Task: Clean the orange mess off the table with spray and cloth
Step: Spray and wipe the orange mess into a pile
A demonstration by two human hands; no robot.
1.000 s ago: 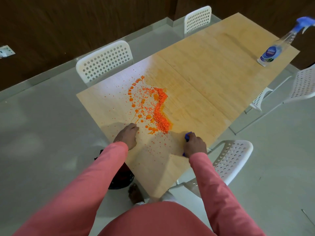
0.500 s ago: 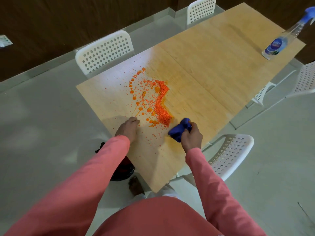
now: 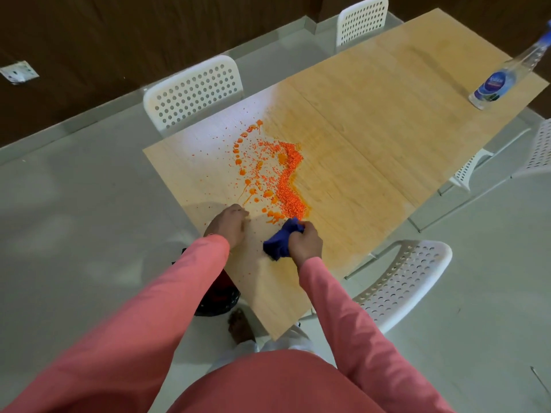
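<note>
The worktop (image 3: 372,114) is a long wooden surface running from the near corner to the far right, its far end cut off by the frame. 4 white perforated chairs ring it: 1 (image 3: 193,90) on the far left side, 1 (image 3: 362,19) further back with its top cut off, 1 (image 3: 399,284) near right, and 1 (image 3: 536,150) cut off at the right edge. A dark bag (image 3: 217,296) sits on the floor under the near edge, mostly hidden by the left sleeve (image 3: 143,317). The orange mess (image 3: 286,177) lies on the near half of the worktop, a dense ridge of grains with drops and specks scattered to its left. The spray (image 3: 504,76) stands at the far right end, well apart from the mess, its blue head cut off. The right hand (image 3: 305,242) has its grip closed around a bunched blue cloth (image 3: 281,238), which touches the worktop just below the ridge's near end. The left hand (image 3: 229,225) rests curled, knuckles on the worktop beside the drops; whether it holds anything cannot be told.
</note>
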